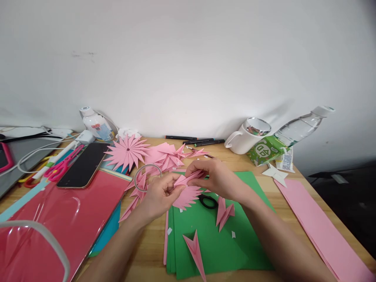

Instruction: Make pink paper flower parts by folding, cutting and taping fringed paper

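Between both hands is a small folded pink paper piece (181, 181), pinched at its left end by my left hand (163, 194) and at its right end by my right hand (210, 176). Just below them lies a pink pleated paper fan (186, 197) with pointed tips, partly hidden by my fingers. Under it is a stack of green paper (217, 250). Folded pink pieces rest on the green sheet, one at the front (194, 250) and one on the right (225, 213), near a black scissor handle (209, 201).
At the back left are a pink paper star wheel (127, 152), a phone (84, 164), pink scissors (64, 162) and a white bottle (96, 123). A mug (245, 137), a green box (264, 150) and a clear bottle (302, 127) stand back right. Pink strips (320, 231) lie right.
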Available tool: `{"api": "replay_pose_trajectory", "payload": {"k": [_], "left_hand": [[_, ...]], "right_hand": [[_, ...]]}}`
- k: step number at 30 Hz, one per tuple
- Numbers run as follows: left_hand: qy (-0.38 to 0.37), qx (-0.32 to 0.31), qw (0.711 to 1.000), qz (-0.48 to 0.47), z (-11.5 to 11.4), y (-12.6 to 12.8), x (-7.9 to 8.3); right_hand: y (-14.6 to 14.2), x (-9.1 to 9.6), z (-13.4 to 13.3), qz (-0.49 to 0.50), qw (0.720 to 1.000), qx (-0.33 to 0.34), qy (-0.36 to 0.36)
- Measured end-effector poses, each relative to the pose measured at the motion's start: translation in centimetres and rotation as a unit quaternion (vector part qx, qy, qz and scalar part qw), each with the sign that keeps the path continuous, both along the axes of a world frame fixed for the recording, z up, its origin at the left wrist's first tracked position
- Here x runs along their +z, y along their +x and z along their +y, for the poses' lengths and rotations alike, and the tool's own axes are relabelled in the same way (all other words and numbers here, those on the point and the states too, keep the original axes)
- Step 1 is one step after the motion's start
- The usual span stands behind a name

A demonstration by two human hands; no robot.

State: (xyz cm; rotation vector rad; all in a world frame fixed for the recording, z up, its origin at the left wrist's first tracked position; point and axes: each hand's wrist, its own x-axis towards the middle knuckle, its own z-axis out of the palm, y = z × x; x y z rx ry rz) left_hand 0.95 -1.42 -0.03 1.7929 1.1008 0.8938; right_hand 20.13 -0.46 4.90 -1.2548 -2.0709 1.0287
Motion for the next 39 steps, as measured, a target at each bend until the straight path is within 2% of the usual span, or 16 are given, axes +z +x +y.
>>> {"api": "replay_pose_trajectory", "payload": {"k": [17,30,34,39], "left_hand": [[0.013,0.011,1.000,0.020,-0.02,0.08,-0.18],[-0.100,-0.054,0.991,-0.069,0.13,-0.50,-0.67],[-0.037,-0.044,0.998,-0.035,0.20,-0.59,-0.53],[0.067,-0.038,0.997,0.030,0.41,-0.44,0.09]], "right_hand": [[-0.31,-0.16,0.13,-0.017,1.000,-0.001,0.009],[0.01,-0.35,0.17,0.004,1.000,0.018,-0.001],[0.03,-0.24,0.11,0.006,1.000,0.022,-0.003],[0.04,-0.39,0.16,-0.008,0.999,0.024,0.035]]}}
